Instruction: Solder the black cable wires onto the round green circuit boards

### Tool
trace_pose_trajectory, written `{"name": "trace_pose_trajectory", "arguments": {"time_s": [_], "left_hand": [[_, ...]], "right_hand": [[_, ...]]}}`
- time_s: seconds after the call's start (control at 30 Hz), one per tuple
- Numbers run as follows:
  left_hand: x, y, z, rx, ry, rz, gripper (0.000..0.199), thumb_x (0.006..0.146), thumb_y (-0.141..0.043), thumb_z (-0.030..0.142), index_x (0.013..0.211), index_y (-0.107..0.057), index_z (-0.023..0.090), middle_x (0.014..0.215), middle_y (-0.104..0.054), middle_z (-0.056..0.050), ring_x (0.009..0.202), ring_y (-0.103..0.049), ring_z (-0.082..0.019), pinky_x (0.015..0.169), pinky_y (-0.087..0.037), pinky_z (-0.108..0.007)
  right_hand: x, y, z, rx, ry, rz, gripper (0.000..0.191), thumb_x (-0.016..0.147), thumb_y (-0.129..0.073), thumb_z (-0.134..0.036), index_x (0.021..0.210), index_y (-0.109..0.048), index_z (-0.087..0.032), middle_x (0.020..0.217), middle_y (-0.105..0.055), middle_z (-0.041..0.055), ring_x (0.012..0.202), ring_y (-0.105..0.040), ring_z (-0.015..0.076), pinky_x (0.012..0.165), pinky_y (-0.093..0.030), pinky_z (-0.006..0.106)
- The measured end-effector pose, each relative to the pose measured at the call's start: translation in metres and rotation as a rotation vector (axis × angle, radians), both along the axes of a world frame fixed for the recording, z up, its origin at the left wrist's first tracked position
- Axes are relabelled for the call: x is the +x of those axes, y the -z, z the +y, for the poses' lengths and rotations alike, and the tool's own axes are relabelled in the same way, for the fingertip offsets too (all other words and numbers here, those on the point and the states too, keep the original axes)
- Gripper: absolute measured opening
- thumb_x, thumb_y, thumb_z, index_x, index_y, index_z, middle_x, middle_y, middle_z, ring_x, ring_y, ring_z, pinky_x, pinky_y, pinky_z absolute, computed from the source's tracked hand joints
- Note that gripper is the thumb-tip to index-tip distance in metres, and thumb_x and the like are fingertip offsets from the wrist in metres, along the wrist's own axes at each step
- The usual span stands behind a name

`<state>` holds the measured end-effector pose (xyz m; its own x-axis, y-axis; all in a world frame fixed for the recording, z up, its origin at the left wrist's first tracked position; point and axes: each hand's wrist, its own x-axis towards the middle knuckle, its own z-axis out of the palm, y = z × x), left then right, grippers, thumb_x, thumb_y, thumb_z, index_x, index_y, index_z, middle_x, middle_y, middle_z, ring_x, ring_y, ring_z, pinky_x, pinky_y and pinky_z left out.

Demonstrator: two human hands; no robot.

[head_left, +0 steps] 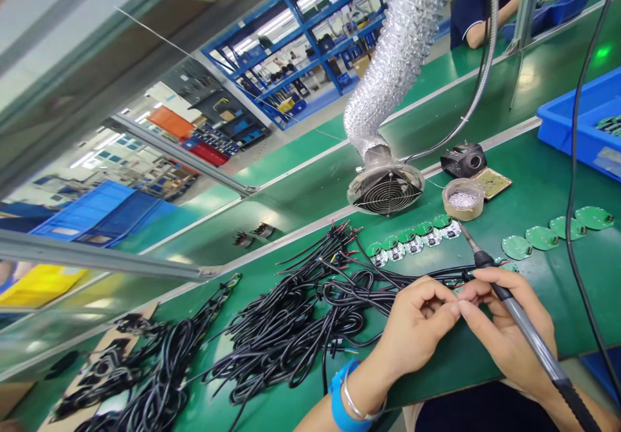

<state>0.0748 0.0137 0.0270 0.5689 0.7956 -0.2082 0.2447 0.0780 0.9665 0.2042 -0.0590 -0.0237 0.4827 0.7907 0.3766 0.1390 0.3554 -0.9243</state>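
Hands, left and right, pinch together, contents unclear, the right holding a soldering iron, black cables beside the left.

A factory workroom, tilted in view. A green surface with a pale metal edge strip slants across it. A broad beam crosses the upper left. Beyond, blue shelving, loaded with small items, stands on a greyish floor. White strip lights glow at far left, slightly blurred.
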Motion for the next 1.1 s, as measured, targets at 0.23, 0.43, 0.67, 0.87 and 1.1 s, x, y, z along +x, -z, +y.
{"name": "trace_pose_trajectory", "arguments": {"time_s": [0.23,0.43,0.67,0.87,1.1], "left_hand": [[0.002,0.015,-0.012,-0.048,-0.217,-0.130,0.021,0.081,-0.066,0.034,0.072,-0.060,0.016,0.071,-0.051,0.002,0.052,-0.045,-0.007,0.046,-0.037,-0.019],[-0.001,0.011,-0.005,-0.234,-0.432,-0.193,0.032,0.080,-0.065,0.047,0.077,-0.054,0.018,0.069,-0.053,0.004,0.047,-0.044,-0.006,0.041,-0.032,-0.018],[0.004,-0.001,0.011,0.167,0.140,0.424,0.011,0.076,-0.058,0.020,0.066,-0.061,0.017,0.062,-0.056,0.002,0.056,-0.047,-0.011,0.056,-0.035,-0.023],[0.015,0.015,0.009,0.499,0.213,0.727,0.013,0.079,-0.056,0.017,0.069,-0.065,0.019,0.076,-0.066,-0.002,0.070,-0.060,-0.017,0.065,-0.040,-0.028],[0.017,0.017,0.015,0.419,0.164,0.692,0.013,0.077,-0.058,0.014,0.066,-0.063,0.019,0.070,-0.066,0.001,0.066,-0.059,-0.015,0.065,-0.039,-0.027]], "right_hand": [[-0.010,0.010,0.001,-0.018,0.105,-0.001,0.034,0.087,-0.068,-0.016,0.117,-0.054,-0.021,0.090,-0.071,0.0041,0.081,-0.072,0.0160,0.076,-0.063,0.028],[-0.023,0.015,-0.004,0.081,0.229,-0.302,0.030,0.083,-0.070,-0.011,0.108,-0.057,-0.021,0.087,-0.071,0.0015,0.074,-0.071,0.0141,0.072,-0.062,0.026],[0.033,0.016,-0.003,0.033,0.219,-0.684,0.030,0.085,-0.070,-0.014,0.112,-0.060,-0.022,0.095,-0.072,0.0023,0.080,-0.070,0.0162,0.080,-0.058,0.030],[0.056,0.023,-0.004,-0.091,0.036,-0.868,0.031,0.095,-0.055,-0.018,0.125,-0.054,-0.021,0.103,-0.070,0.0063,0.085,-0.068,0.0189,0.077,-0.055,0.033],[0.057,0.008,-0.017,-0.082,0.061,-0.608,0.052,0.090,-0.058,-0.011,0.138,-0.053,-0.029,0.106,-0.071,0.0018,0.084,-0.070,0.0171,0.078,-0.058,0.031]]}}
